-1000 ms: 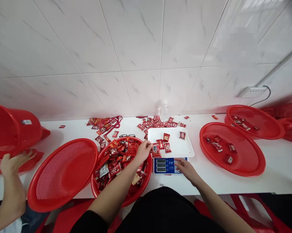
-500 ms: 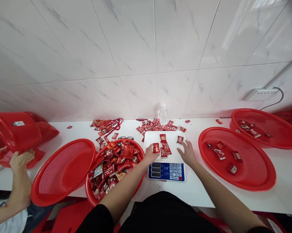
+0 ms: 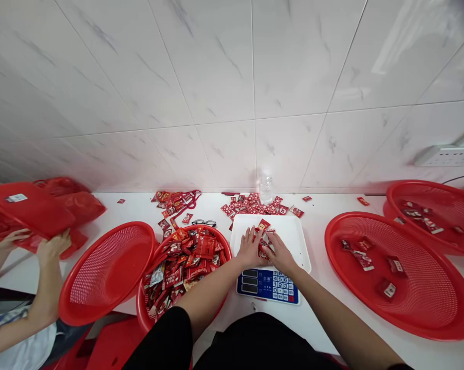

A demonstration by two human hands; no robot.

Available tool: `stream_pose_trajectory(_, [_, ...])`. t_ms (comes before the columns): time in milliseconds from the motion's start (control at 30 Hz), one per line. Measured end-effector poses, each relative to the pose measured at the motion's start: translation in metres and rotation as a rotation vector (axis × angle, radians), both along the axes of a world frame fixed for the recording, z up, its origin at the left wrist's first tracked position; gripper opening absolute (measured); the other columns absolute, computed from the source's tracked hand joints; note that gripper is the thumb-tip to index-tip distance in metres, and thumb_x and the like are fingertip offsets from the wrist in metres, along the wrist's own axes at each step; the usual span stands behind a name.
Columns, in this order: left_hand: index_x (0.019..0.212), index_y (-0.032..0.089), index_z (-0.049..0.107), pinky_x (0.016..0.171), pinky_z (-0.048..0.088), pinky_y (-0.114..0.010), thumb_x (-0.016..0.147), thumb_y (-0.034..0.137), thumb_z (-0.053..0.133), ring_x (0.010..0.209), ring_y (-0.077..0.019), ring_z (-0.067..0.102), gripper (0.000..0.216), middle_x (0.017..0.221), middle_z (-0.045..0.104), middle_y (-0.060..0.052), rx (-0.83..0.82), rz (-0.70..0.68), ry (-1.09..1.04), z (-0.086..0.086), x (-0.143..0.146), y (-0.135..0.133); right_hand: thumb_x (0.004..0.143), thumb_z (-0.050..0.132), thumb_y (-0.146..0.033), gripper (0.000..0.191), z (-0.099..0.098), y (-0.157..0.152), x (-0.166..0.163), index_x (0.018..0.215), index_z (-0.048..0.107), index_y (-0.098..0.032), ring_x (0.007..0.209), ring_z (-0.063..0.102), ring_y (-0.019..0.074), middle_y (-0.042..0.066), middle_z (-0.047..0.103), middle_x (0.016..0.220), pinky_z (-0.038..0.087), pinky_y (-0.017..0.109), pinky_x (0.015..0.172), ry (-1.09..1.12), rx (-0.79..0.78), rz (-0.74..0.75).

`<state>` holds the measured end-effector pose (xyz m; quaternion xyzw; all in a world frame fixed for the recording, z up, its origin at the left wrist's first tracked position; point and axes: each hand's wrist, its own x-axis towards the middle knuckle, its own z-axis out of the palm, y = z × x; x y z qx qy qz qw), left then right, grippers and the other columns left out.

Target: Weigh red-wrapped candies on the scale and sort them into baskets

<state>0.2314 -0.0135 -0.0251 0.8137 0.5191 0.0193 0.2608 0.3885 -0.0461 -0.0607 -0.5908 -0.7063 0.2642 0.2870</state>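
My left hand [image 3: 249, 248] and my right hand [image 3: 282, 254] come together over the white weighing tray [image 3: 299, 231] of a digital scale. Between them the fingers of both are closed around a small heap of red candy packets [image 3: 263, 224], partly hidden under the hands. The blue keypad panel [image 3: 267, 287] of the scale lies just below my wrists. Left of the scale, a red basket [image 3: 142, 303] is heaped with red snack packets [image 3: 191, 257], with my left forearm across its right side.
Loose small packets [image 3: 251, 204] and a clear bottle [image 3: 266, 187] lie behind the scale; glasses [image 3: 204, 223] sit nearby. A red basket [image 3: 108, 267] stands left. Two red baskets, one nearer [image 3: 428, 272], hold a few packets at right. A co-worker's hands [image 3: 49, 246] tilt a red container [image 3: 31, 205].
My hands have moved inward on the tray, drawing the spread packets together between them. The co-worker's red container has tipped further, and the view has shifted slightly.
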Motion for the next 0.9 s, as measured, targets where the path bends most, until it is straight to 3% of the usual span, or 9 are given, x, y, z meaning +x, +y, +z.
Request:
stream_pose_trajectory(200, [0.144, 0.024, 0.016, 0.109, 0.009, -0.052, 0.055, 0.042, 0.074, 0.139, -0.0336, 0.006, 0.109, 0.152, 0.01, -0.013, -0.018, -0.107, 0.053, -0.001, 0.015, 0.029, 0.083, 0.049, -0.042, 0.063, 0.002, -0.012, 0.018, 0.139, 0.033, -0.02, 0.138, 0.019, 0.0243, 0.008, 0.033, 0.146, 0.024, 0.045, 0.111, -0.03, 0.022, 0.038])
stream_pose_trajectory(367, [0.133, 0.022, 0.042, 0.105, 0.027, -0.04, 0.069, 0.025, 0.064, 0.124, -0.0259, 0.037, 0.068, 0.135, 0.044, -0.009, 0.101, -0.223, -0.099, 0.0, 0.022, 0.034, 0.08, 0.054, -0.035, 0.063, 0.003, -0.007, 0.024, 0.138, 0.035, -0.019, 0.135, 0.024, 0.0261, 0.012, 0.034, 0.144, 0.027, 0.045, 0.109, -0.114, 0.007, -0.033])
stream_pose_trajectory(500, [0.121, 0.024, 0.054, 0.096, 0.033, -0.036, 0.077, 0.018, 0.052, 0.108, -0.0228, 0.048, 0.045, 0.12, 0.058, -0.004, 0.111, -0.17, -0.126, 0.006, 0.017, 0.032, 0.072, 0.061, -0.029, 0.072, 0.009, -0.003, 0.024, 0.138, 0.034, -0.025, 0.132, 0.029, 0.029, 0.012, 0.033, 0.144, 0.031, 0.046, 0.103, -0.21, -0.067, -0.054])
stream_pose_trajectory(700, [0.105, 0.026, 0.064, 0.094, 0.033, -0.035, 0.075, 0.011, 0.047, 0.093, -0.0215, 0.053, 0.037, 0.096, 0.067, -0.003, -0.011, -0.19, -0.24, 0.013, 0.01, 0.03, 0.058, 0.073, -0.032, 0.091, 0.028, 0.011, 0.024, 0.138, 0.031, -0.036, 0.127, 0.032, 0.0356, 0.007, 0.022, 0.15, 0.035, 0.047, 0.093, -0.267, -0.204, 0.042])
stream_pose_trajectory(800, [0.108, 0.025, 0.061, 0.096, 0.033, -0.036, 0.073, 0.011, 0.049, 0.099, -0.0226, 0.05, 0.04, 0.1, 0.064, -0.004, -0.033, -0.179, -0.237, 0.015, 0.01, 0.027, 0.057, 0.072, -0.029, 0.081, 0.033, 0.018, 0.021, 0.132, 0.042, -0.033, 0.12, 0.041, 0.0318, 0.006, 0.038, 0.141, 0.037, 0.041, 0.09, -0.234, -0.216, 0.079])
stream_pose_trajectory(900, [0.119, 0.024, 0.053, 0.099, 0.031, -0.037, 0.074, 0.016, 0.052, 0.113, -0.0238, 0.043, 0.045, 0.119, 0.054, -0.006, 0.038, -0.126, -0.143, 0.018, 0.006, 0.021, 0.064, 0.065, -0.027, 0.06, 0.032, 0.018, 0.016, 0.123, 0.051, -0.029, 0.11, 0.047, 0.0283, 0.005, 0.05, 0.13, 0.039, 0.038, 0.086, -0.201, -0.192, 0.033])
